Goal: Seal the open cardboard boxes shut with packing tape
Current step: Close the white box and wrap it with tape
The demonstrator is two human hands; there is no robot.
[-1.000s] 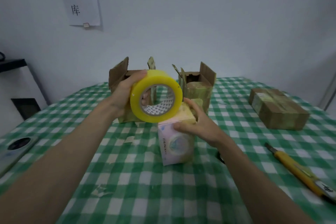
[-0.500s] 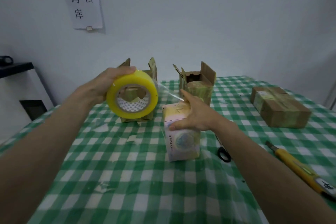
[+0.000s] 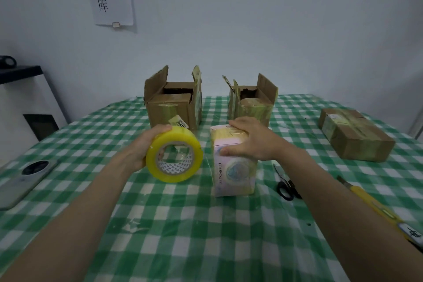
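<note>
My left hand (image 3: 146, 144) grips a yellow roll of packing tape (image 3: 175, 154), held low beside a small pink printed box (image 3: 233, 168) standing on the table. A clear strip of tape runs from the roll down the box's left side. My right hand (image 3: 249, 138) lies over the box's top, fingers across the lid and thumb on the front face. Behind them stand two cardboard boxes with flaps up, the open left box (image 3: 172, 104) and the open right box (image 3: 251, 102). A taped, closed cardboard box (image 3: 356, 136) lies at the right.
Green checked tablecloth (image 3: 183, 224) covers the table. Black scissors (image 3: 286, 186) lie right of the pink box. A yellow utility knife (image 3: 375, 207) lies along my right forearm. A phone (image 3: 25, 179) sits at the left edge. A white cabinet (image 3: 27, 103) stands left.
My left hand has brought the tape roll down and left of the pink box, drawing tape over its side. My right hand has shifted onto the box's top.
</note>
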